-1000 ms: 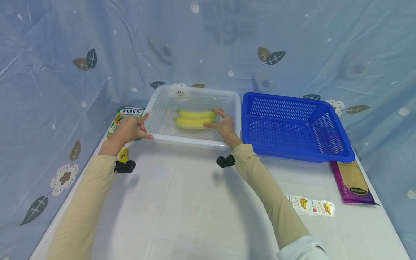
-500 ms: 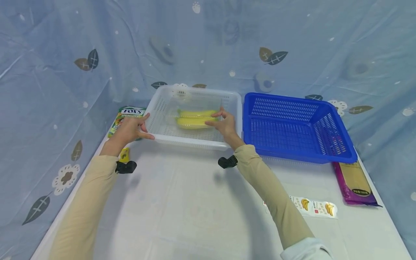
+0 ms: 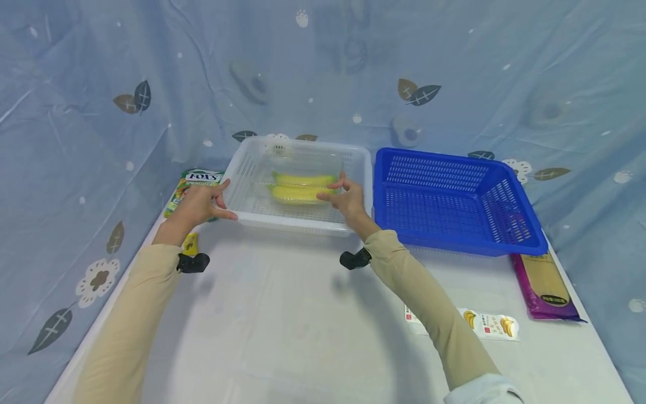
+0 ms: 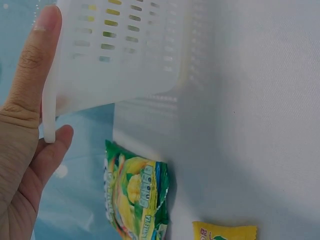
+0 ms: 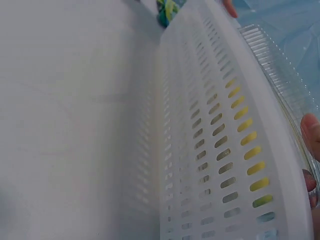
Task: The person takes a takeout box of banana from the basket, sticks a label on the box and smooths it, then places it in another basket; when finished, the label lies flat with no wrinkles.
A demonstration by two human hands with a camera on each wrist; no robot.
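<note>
A white plastic basket (image 3: 292, 223) stands at the back of the table. My left hand (image 3: 198, 205) grips its left end; in the left wrist view the thumb (image 4: 37, 62) lies along the outside of the rim, with another finger past its edge. Inside the basket lies a clear plastic box (image 5: 267, 55) with yellow bananas (image 3: 300, 194) in it. My right hand (image 3: 350, 203) reaches over the front rim and pinches the box's right end. In the right wrist view only the fingertips show, at the box's edge, and the basket wall covers most of the bananas.
A blue basket (image 3: 456, 245) stands right beside the white one. A green FOX'S candy bag (image 3: 202, 177) and a small yellow packet (image 3: 190, 244) lie at the left. At the right are a purple-and-tan packet (image 3: 547, 286) and a strip of banana labels (image 3: 492, 325).
My right fingers have curled in slightly at the box's right end, and the right forearm has shifted a little. The left hand keeps its hold on the basket. The head view has tilted slightly.
</note>
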